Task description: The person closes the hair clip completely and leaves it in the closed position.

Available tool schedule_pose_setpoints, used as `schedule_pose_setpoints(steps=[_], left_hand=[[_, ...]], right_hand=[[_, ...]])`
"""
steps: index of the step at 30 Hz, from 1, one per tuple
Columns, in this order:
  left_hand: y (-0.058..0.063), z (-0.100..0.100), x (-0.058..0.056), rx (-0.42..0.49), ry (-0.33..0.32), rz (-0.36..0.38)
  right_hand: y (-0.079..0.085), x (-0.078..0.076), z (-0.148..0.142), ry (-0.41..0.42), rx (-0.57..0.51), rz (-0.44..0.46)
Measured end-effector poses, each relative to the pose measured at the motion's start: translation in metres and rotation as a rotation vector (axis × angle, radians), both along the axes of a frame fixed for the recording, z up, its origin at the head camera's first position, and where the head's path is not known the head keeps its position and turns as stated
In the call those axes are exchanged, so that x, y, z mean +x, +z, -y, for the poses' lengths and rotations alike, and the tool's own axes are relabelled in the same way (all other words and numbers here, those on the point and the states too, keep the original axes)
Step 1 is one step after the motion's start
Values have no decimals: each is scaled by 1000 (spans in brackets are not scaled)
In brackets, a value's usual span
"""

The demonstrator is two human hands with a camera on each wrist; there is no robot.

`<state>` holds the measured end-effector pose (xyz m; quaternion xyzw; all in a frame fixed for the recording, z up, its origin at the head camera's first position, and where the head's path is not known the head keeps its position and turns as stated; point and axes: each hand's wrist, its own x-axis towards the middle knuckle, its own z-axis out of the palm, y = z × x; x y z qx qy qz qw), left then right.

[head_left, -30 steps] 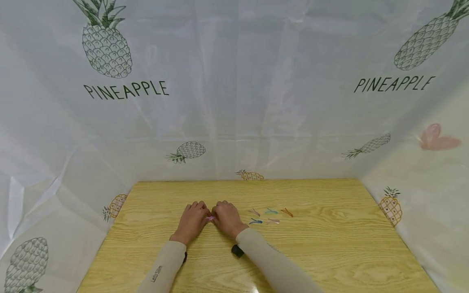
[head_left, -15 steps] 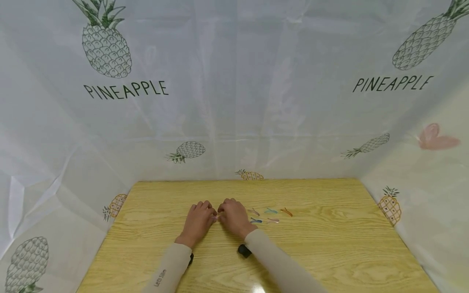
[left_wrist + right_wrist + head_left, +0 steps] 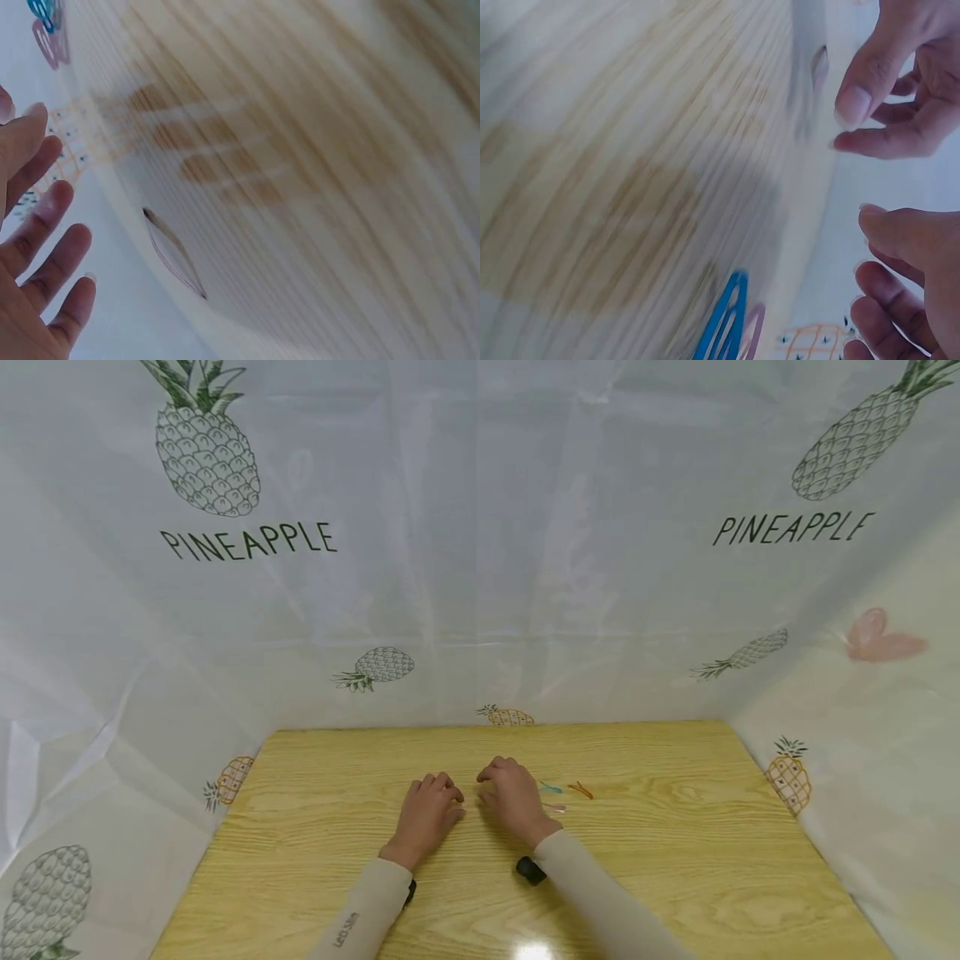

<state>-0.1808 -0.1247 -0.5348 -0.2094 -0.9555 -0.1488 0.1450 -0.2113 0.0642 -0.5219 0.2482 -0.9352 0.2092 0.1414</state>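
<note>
Both hands hover apart above the wood-grain table [image 3: 315, 852]. My left hand [image 3: 425, 820] has its fingers spread and loosely bent; in the left wrist view the left hand [image 3: 45, 255] holds nothing. My right hand [image 3: 517, 802], bent at the fingers, also holds nothing; the right wrist view shows a gap between thumb and fingers. Just right of it lie a teal hair clip [image 3: 551, 788], an orange hair clip [image 3: 581, 790] and a pink hair clip [image 3: 555, 808]. A blue hair clip [image 3: 721, 324] and a mauve one behind it appear in the right wrist view.
A white sheet [image 3: 450, 568] printed with pineapples encloses the table's back and sides. A thin lens-shaped outline [image 3: 174, 255] shows near the far edge in the left wrist view; I cannot tell whether it is a mark or an object.
One second ago both hands pinched a small purple clip between them. Now they are apart and have moved right, the right hand farther. The purple clip is not visible in the head view.
</note>
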Motion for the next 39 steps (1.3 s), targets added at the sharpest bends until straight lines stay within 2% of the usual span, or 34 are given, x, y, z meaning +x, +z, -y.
schedule_pose_setpoints(steps=[6,13,20,27,32,39], left_hand=[[1,-13,1,7,-13,23],[-5,-27,0,-17,-44,-9],[-8,-41,-2,-39,-56,22],[-11,-53,-3,-39,-69,7],[-16,-60,-7,-43,-66,42],[-16,-73,-11,-71,-51,79]], right_hand=[[-1,5,-23,-32,-16,0],[-6,10,-48,-87,-18,-19],[-11,15,-66,-108,-17,-27],[-14,18,-74,-101,33,-12],[-15,20,-75,-89,57,-4],[-17,21,-74,-87,58,-1]])
